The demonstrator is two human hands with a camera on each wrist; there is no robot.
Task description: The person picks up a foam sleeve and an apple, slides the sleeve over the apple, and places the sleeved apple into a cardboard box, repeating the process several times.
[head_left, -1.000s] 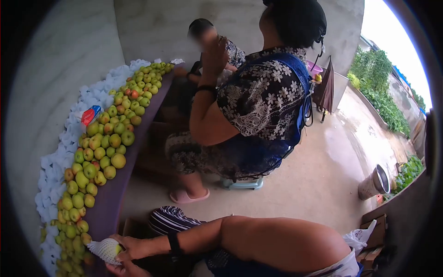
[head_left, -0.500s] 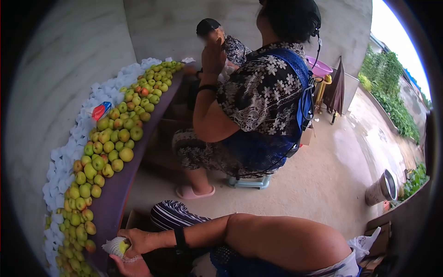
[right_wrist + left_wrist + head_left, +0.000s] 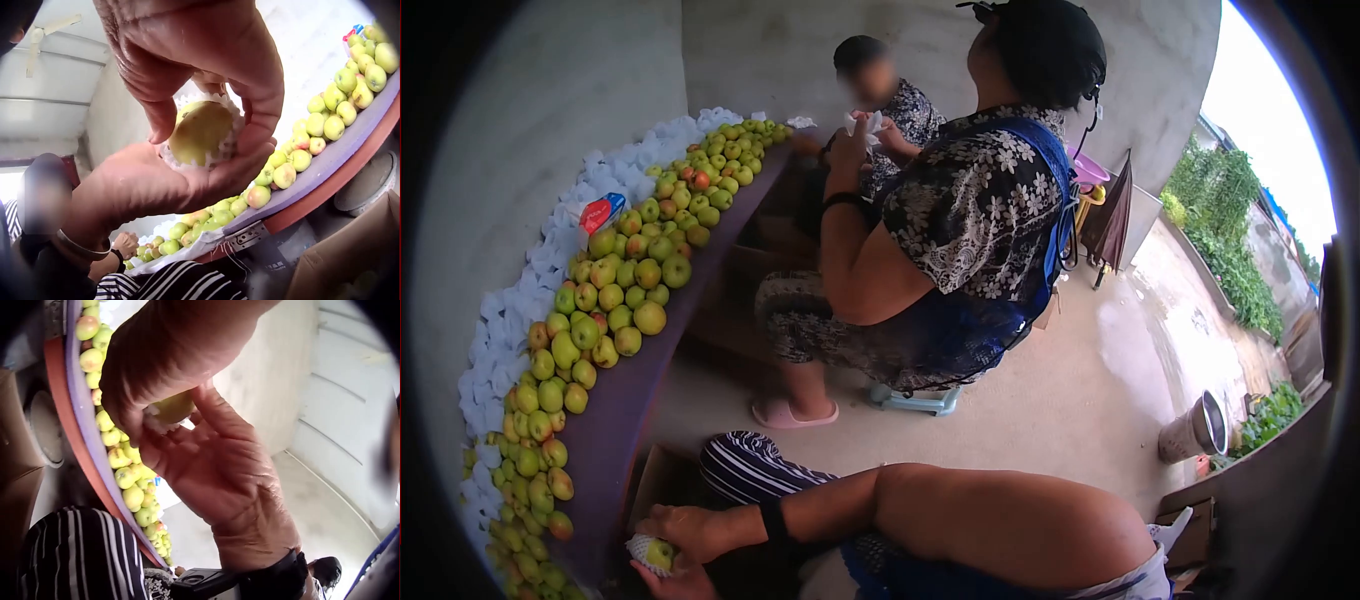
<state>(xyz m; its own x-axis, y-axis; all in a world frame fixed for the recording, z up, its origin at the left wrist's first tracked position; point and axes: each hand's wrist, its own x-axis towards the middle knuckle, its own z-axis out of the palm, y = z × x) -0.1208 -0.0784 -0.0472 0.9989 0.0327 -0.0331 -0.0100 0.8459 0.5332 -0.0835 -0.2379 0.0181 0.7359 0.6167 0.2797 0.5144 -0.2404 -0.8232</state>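
At seven o'clock in the head view, near the bottom edge, the person's right hand (image 3: 688,532) curled over an apple (image 3: 199,132) in a white foam net (image 3: 235,122), while the left hand (image 3: 675,581) cupped it from beneath, so both grasped the same fruit. In the head view the right hand covered much of the apple, and the left hand was cut off below. The right wrist view showed more: right thumb at nine o'clock on the fruit, right fingers at three, left palm under it at six; part of the net was hidden by fingers. In the left wrist view only a sliver of apple showed, and how far the net covered its underside could not be told. From nine round to eleven o'clock in the head view ran a long row of apples (image 3: 635,275) on a purple tabletop (image 3: 615,415), its near end fading into the dark lens rim. White foam pieces (image 3: 515,325) lay along the wall side, too bunched to separate. At ten o'clock a red-and-blue packet (image 3: 600,213) sat among them, its lettering illegible. A cardboard box (image 3: 655,480) stood at one o'clock from the hands, partly hidden, its contents unclear.
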